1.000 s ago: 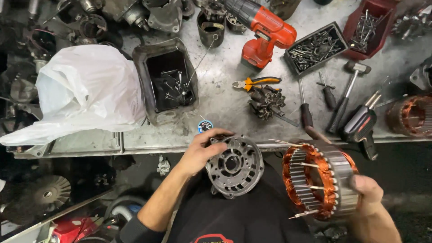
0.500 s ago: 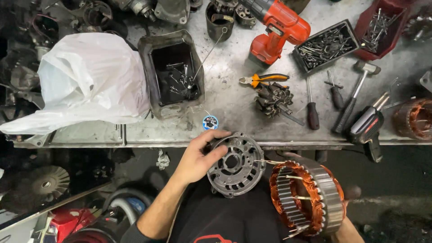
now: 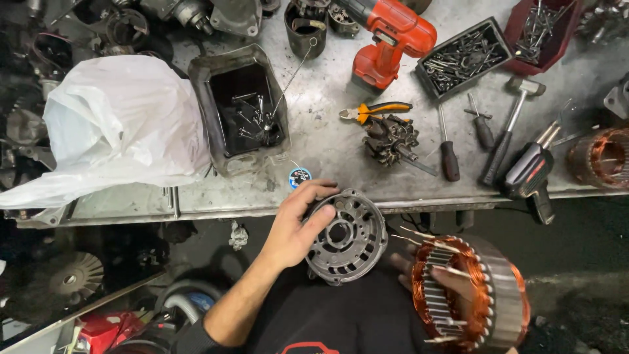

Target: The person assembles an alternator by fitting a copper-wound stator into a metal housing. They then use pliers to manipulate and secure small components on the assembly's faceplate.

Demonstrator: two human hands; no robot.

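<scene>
Grimy grey metal forms the table, crowded with tools and motor parts, with a dark floor below its front edge. At the far left a white plastic bag lies bunched; what is inside it cannot be seen. Just right of it a black open tub holds a scatter of loose bolts and a thin metal rod leaning out over its rim. Further right, past a red cordless drill and orange-handled pliers, a shallow black tray is full of long screws, and a dark red bin, cut off by the top edge, holds more metal pieces.

Below the table edge, the left hand has its grip curled around the left rim of a round grey alternator housing, the thumb over the top and the fingers across the face; the housing sits in front of the person's body, just under the table edge. To the right, the right hand is mostly hidden inside a copper-wound stator ring; only fingers show through its middle, so how firmly that grip closes cannot be told. The ring's lower edge runs out of view.
</scene>
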